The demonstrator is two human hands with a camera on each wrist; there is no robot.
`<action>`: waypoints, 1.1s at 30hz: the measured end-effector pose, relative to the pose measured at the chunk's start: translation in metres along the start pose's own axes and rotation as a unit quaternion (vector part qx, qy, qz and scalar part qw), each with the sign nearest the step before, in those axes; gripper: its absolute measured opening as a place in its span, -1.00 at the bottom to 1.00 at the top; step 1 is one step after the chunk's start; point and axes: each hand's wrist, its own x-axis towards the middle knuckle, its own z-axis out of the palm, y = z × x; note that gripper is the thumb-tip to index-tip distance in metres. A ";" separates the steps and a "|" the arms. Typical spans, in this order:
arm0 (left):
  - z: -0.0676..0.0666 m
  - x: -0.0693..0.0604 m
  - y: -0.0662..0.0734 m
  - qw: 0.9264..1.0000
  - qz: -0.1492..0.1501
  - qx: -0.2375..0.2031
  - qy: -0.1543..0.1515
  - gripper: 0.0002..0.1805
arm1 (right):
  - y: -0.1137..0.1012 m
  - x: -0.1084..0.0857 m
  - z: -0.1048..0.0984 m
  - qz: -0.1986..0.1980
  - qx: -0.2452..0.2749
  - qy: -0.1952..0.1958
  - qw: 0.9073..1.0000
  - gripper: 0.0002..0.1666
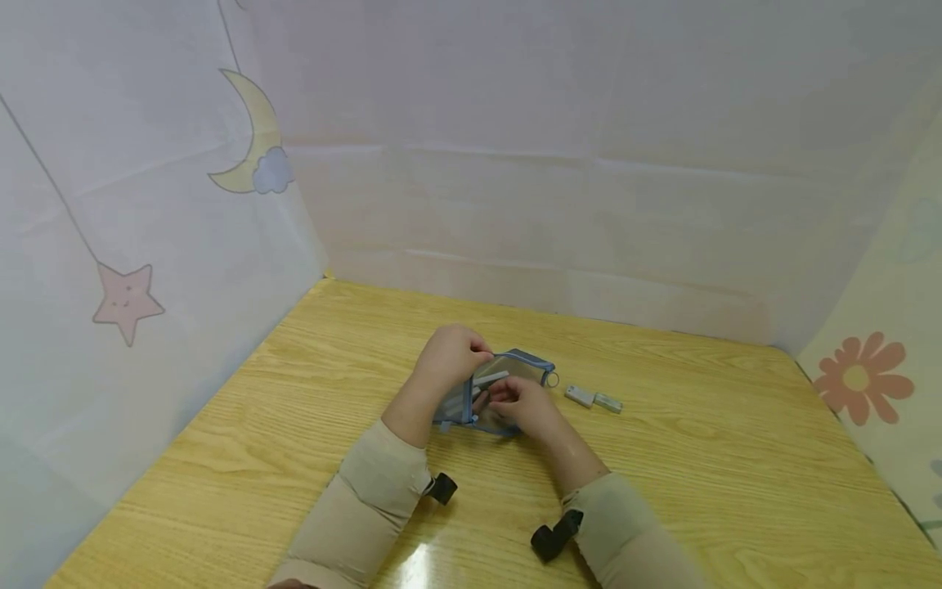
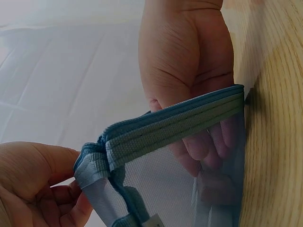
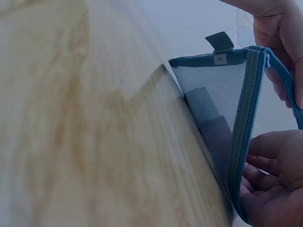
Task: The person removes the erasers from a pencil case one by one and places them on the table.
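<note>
A blue-edged mesh zip pouch [image 1: 508, 425] lies with its mouth spread apart on the table. My left hand [image 1: 452, 356] pinches its upper edge between thumb and fingers, as the left wrist view also shows. My right hand [image 1: 526, 405] reaches in at the opening, and its fingers [image 2: 179, 156] show through the mesh. Close to those fingertips is a small brownish block [image 1: 480, 401]; whether they touch it I cannot tell. A pale, stick-like piece [image 1: 491, 379] and greyish blocks [image 3: 218, 137] are also inside. A metal ring [image 1: 552, 379] hangs at the pouch's right corner.
Right of the pouch, a small grey block [image 1: 579, 396] and a greenish one [image 1: 607, 402] lie side by side on the wood-grain table [image 1: 736, 458]. Pale printed sheets [image 1: 515, 213] stand behind and at both sides. Each sleeve bears a black wrist mount [image 1: 555, 536].
</note>
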 end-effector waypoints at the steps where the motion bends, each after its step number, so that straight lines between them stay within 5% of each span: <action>1: 0.000 0.000 0.000 1.000 0.000 0.000 0.000 -0.84 | 0.000 0.000 0.000 -0.002 -0.001 -0.001 1.000 -0.79; 33: -0.002 0.000 0.005 1.000 -0.002 0.004 -0.008 -0.85 | 0.000 0.001 0.003 -0.030 -0.039 -0.006 0.999 -0.83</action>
